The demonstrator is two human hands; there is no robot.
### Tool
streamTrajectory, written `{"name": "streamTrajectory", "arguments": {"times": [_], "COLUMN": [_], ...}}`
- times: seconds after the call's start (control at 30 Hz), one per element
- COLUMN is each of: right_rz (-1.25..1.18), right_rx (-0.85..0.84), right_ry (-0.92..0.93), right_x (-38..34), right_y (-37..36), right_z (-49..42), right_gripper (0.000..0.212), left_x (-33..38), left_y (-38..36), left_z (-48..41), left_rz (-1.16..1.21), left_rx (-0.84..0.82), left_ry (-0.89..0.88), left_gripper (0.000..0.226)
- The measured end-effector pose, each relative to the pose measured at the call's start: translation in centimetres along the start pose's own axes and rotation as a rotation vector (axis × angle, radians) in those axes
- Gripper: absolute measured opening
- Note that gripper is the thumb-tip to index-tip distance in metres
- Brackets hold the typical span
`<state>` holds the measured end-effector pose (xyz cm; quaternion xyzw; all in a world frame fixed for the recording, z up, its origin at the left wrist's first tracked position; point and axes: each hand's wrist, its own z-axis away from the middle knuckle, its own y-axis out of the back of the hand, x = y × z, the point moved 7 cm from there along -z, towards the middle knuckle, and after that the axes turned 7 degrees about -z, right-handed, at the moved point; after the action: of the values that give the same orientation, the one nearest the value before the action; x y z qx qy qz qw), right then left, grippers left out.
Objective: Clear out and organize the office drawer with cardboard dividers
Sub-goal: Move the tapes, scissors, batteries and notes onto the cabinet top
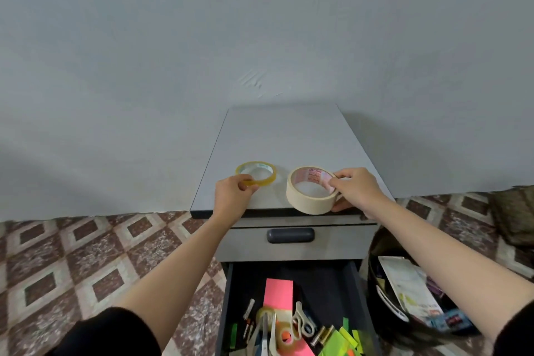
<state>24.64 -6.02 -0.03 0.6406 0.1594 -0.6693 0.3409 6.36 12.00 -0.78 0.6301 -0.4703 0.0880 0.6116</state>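
Thin yellow tape roll [255,173] pinched flat on cabinet top [284,136] by left hand [231,192]; wide cream masking tape roll [311,190] gripped by right hand [357,186]. Open drawer [294,309] seen cluttered.

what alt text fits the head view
Two hands set tape rolls on a grey drawer cabinet: left hand grips a clear tape roll, right hand a wider masking tape roll. Below, an open drawer holds cluttered stationery.
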Motion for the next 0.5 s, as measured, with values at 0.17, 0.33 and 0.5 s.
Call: {"name": "streamTrajectory", "arguments": {"times": [0.17,0.33,0.5], "right_rz": [0.047,0.030,0.002], "right_rx": [0.002,0.034,0.052], "right_ry": [0.000,-0.001,-0.008], "right_x": [-0.3,-0.6,-0.7], "right_y": [0.0,-0.2,-1.1], "right_z": [-2.6,-4.6,-5.9], "right_gripper": [0.008,0.009,0.011], "left_x": [-0.4,0.3,0.1], "left_y": [-1.6,-3.4,-4.0], "left_z": [-3.7,-6.3,-6.6], "left_rz": [-0.071,-0.137,-0.101], "left_rx": [-0.044,-0.094,-0.041], "left_ry": [0.002,-0.057,-0.100], "left_gripper": [0.027,0.018,0.024]}}
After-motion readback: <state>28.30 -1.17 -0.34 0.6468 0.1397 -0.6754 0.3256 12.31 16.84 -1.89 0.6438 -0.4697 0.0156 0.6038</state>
